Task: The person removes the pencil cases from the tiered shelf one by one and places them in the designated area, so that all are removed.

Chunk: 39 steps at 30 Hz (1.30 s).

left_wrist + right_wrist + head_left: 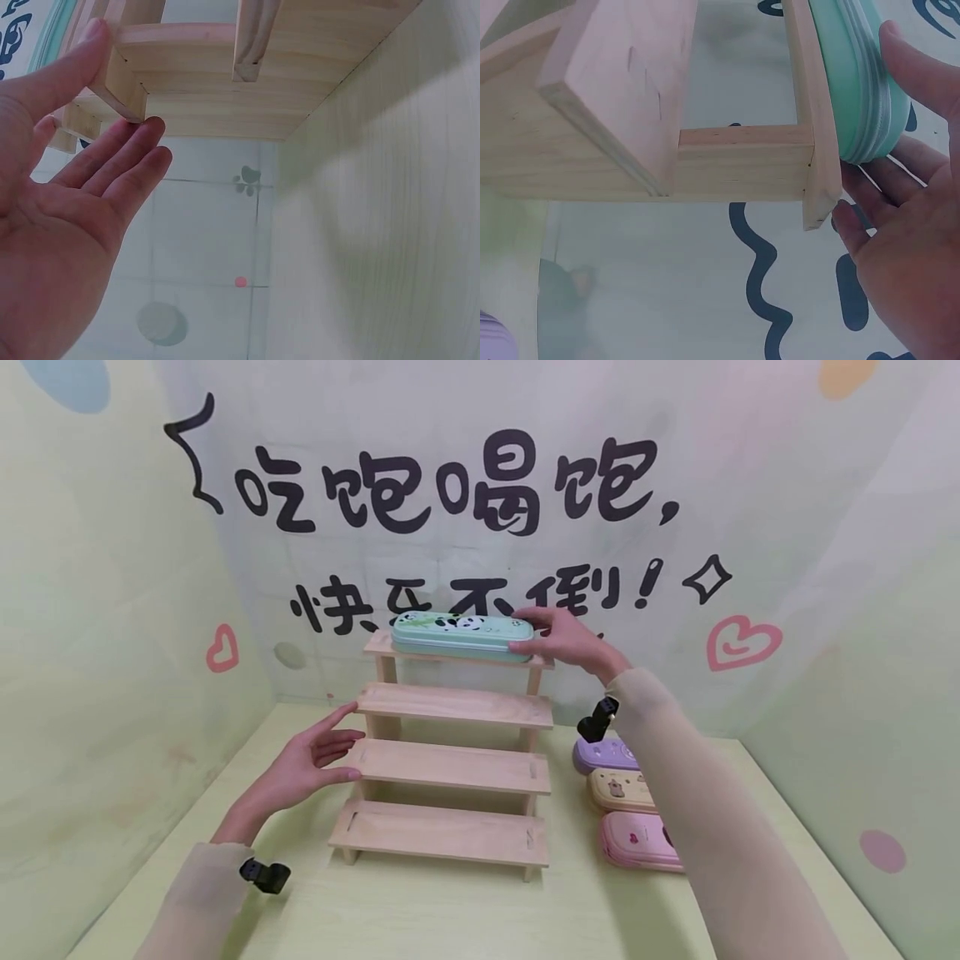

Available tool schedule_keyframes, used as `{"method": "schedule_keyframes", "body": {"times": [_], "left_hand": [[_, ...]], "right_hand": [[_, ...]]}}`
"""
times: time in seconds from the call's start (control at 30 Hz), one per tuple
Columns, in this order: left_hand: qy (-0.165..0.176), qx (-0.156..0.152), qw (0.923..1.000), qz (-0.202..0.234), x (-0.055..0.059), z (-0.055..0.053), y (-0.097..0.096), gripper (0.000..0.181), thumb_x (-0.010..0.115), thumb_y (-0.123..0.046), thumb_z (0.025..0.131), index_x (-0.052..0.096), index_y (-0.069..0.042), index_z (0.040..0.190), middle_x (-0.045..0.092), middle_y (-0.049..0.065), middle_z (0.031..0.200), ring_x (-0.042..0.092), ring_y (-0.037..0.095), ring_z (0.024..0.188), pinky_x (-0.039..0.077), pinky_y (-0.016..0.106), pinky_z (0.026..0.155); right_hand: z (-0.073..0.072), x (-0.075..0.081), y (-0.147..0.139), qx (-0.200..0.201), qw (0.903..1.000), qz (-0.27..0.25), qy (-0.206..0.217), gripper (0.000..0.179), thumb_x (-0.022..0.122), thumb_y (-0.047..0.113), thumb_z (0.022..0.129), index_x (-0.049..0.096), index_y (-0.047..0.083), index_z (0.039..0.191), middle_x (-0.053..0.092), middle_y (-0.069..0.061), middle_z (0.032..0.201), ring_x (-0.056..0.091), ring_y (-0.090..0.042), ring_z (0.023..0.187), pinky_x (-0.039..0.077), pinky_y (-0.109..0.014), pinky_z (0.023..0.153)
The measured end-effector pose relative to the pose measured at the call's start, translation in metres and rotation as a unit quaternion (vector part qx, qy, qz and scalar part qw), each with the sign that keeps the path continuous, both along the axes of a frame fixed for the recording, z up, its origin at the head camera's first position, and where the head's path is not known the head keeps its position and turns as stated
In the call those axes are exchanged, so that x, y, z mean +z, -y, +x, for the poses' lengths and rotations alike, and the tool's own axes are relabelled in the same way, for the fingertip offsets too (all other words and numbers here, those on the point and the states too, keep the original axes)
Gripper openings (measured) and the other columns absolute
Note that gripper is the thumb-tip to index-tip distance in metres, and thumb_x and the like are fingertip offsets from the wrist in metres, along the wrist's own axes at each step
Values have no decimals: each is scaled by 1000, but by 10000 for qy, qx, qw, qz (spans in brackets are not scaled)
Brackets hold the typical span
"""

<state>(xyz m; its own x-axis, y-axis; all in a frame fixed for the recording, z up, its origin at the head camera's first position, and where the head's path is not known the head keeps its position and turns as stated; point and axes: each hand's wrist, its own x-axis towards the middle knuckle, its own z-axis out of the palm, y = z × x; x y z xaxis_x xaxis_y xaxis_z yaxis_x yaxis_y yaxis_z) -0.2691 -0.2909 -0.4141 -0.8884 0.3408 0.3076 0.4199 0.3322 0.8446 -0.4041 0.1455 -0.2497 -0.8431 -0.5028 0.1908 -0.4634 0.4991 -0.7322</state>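
Note:
A mint-green zippered pencil case (461, 635) with pandas on its lid lies lengthwise along the top step of a four-step wooden display rack (453, 764). My right hand (566, 642) grips the case by its right end, the thumb on the near side and the fingers round the end and far side. In the right wrist view, the case's zipper (866, 82) shows beside the thumb. My left hand (303, 767) is at the rack's left side, its fingers extended and its fingertips right at the ends of the middle steps. Nothing is held in its palm.
To the right of the rack, purple (600, 753), yellow (618, 787) and pink (637, 841) pencil cases lie in a row on the pale table (420, 914), partly hidden by my right sleeve. A wall printed with large dark lettering (390, 493) stands behind the rack.

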Motion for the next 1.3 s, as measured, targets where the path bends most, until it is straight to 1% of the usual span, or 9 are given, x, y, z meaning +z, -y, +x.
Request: {"method": "schedule_keyframes", "body": {"times": [0.17,0.37,0.53,0.63,0.77,1.0,1.07,1.17,1.3], "left_hand": [[47,30,10000,-31,0,0,-1,100,87,-10,88,30,-28,168,56,26,148,55,45,136,45,52,112],[73,62,9999,-57,1,1,-1,101,88,-11,88,30,-28,168,55,26,149,55,45,136,44,56,112],[35,58,9999,-79,3,1,-1,101,87,-9,88,29,-26,169,56,27,148,54,46,136,44,55,111],[47,57,9999,-79,3,1,-1,101,87,-9,88,29,-27,168,56,27,148,54,46,136,44,54,111],[84,44,9999,-44,3,1,-2,101,87,-10,88,29,-28,169,55,26,149,54,45,136,43,55,112],[93,35,9999,-27,0,1,0,101,87,-11,88,29,-28,168,55,26,149,55,44,136,42,57,112],[78,27,10000,-12,0,0,0,100,87,-11,88,30,-28,168,55,26,149,55,44,136,42,57,112],[82,20,10000,1,0,0,0,101,88,-10,88,30,-28,168,55,26,149,55,44,136,42,57,112],[102,29,9999,4,0,-1,-1,101,88,-9,87,31,-28,168,55,26,149,55,44,136,44,55,112]], "right_hand": [[2,-1,-1,-16,10000,-36,-89,70,83,25,92,54,2,152,60,-16,143,58,-34,123,48,-43,105],[3,-1,-6,34,9999,-7,-119,69,83,23,93,54,1,152,60,-17,142,58,-33,121,50,-41,103],[2,-1,-8,-18,10000,21,29,74,83,27,92,52,4,154,57,-16,147,54,-33,128,48,-46,107],[2,-1,-7,-50,9999,48,106,74,83,29,92,52,5,155,57,-15,148,52,-33,130,46,-48,108],[3,-2,-8,-107,9999,60,107,71,83,29,93,54,4,153,57,-16,146,52,-35,128,46,-49,107],[4,-3,-9,-183,9995,204,126,73,83,32,92,53,7,154,55,-15,147,49,-33,133,42,-55,115],[5,-3,-10,-196,9995,208,139,74,83,33,92,53,8,154,55,-14,147,49,-33,133,41,-56,115],[6,-2,-10,-203,9995,148,173,73,83,32,91,54,8,154,58,-14,144,51,-33,129,44,-52,112],[7,-2,-10,-183,9997,24,176,69,84,28,91,57,5,151,63,-16,133,57,-31,116,49,-41,99]]}}
